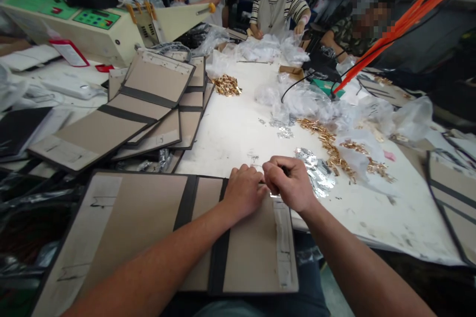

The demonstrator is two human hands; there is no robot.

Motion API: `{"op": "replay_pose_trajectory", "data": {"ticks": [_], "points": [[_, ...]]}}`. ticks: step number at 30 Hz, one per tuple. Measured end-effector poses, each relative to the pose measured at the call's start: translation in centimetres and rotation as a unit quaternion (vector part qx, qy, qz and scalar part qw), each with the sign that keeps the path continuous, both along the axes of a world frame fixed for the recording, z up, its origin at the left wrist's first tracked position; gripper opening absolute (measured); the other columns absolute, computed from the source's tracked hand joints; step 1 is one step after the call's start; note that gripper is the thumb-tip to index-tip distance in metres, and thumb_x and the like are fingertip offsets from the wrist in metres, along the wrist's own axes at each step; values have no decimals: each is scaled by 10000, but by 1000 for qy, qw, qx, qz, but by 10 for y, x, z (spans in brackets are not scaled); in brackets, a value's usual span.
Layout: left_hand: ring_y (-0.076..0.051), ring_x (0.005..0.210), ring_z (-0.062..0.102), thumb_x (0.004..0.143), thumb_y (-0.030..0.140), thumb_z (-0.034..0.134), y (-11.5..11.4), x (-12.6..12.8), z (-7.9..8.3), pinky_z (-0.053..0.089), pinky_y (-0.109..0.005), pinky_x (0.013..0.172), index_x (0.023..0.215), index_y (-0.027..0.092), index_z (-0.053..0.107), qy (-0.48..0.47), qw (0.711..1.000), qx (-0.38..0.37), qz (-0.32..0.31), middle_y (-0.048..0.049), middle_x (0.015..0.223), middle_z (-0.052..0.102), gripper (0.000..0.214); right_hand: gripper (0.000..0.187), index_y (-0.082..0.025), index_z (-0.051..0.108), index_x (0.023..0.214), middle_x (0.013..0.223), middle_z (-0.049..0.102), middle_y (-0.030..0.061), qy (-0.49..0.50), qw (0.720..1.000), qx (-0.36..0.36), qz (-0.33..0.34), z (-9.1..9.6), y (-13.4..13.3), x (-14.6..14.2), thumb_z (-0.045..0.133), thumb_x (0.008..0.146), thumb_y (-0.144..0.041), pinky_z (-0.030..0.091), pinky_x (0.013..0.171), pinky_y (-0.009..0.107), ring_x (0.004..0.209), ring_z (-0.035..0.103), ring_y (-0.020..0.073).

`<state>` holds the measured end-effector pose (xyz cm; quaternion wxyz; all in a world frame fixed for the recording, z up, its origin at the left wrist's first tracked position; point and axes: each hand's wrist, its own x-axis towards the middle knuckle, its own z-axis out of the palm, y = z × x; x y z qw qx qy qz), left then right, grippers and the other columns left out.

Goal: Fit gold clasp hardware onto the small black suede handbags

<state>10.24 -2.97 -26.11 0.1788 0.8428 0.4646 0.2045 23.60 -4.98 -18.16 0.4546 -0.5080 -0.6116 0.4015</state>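
Observation:
An opened folder cover point(152, 208) with beige inner panels and dark fold strips lies across my lap and the table's near edge. My left hand point(243, 192) is closed over its far edge, near the right end, fingers bent and thumb pressed in. Right beside it, my right hand point(289, 181) is curled into a fist around something dark, mostly hidden by the fingers. A small shiny metal piece point(275, 195) shows below that fist, at the cover's edge. White strips point(284, 242) with thin dark wire-like marks run along both ends of the cover. Loose silver metal pieces point(316, 171) lie just beyond my right hand.
Similar folder covers point(156, 79) are stacked at the left. Gold-coloured metal pieces point(327, 143) and clear plastic bags point(297, 96) spread over the white table point(230, 129). A green-topped machine point(92, 25) stands back left. Orange strapping point(394, 29) hangs at right. Several people work across the table.

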Motion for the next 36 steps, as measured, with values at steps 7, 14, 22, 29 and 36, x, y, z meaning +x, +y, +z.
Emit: {"op": "replay_pose_trajectory", "data": {"ticks": [7, 14, 22, 29, 36], "points": [[-283, 984, 552, 955, 320, 583, 0, -2, 2, 379, -433, 832, 928, 226, 703, 12, 1000, -6, -1, -67, 935, 685, 155, 449, -210, 487, 526, 455, 479, -41, -25, 998, -35, 51, -1, 7, -2, 611, 924, -379, 320, 455, 244, 446, 394, 95], [-275, 1004, 551, 983, 313, 554, 1, -4, 3, 388, -438, 849, 925, 223, 698, 17, 1000, -17, -9, -57, 955, 683, 180, 450, -211, 504, 536, 495, 512, -23, -29, 998, -3, 61, -3, -1, 1, 608, 947, -360, 337, 473, 263, 473, 430, 114], [-272, 1046, 554, 963, 401, 652, 1, -7, 7, 375, -441, 883, 930, 240, 726, -11, 999, -33, -14, -37, 984, 700, 180, 433, -212, 503, 560, 494, 482, -34, 93, 995, 40, -4, -15, -3, 15, 621, 959, -334, 346, 465, 268, 447, 419, 112], [-259, 1025, 565, 929, 412, 718, 2, -3, 2, 373, -430, 853, 909, 254, 731, -28, 999, -22, -10, -9, 966, 713, 160, 395, -225, 493, 592, 474, 417, -60, 228, 964, 121, -63, -14, -9, 20, 619, 947, -346, 329, 421, 255, 402, 378, 102], [-255, 998, 580, 920, 417, 729, 0, 0, -2, 393, -422, 838, 885, 267, 733, -33, 999, -11, -2, -1, 944, 722, 155, 429, -234, 473, 577, 465, 440, -55, 184, 978, 83, -52, -25, -16, 24, 626, 951, -377, 344, 443, 268, 415, 409, 109]]}}
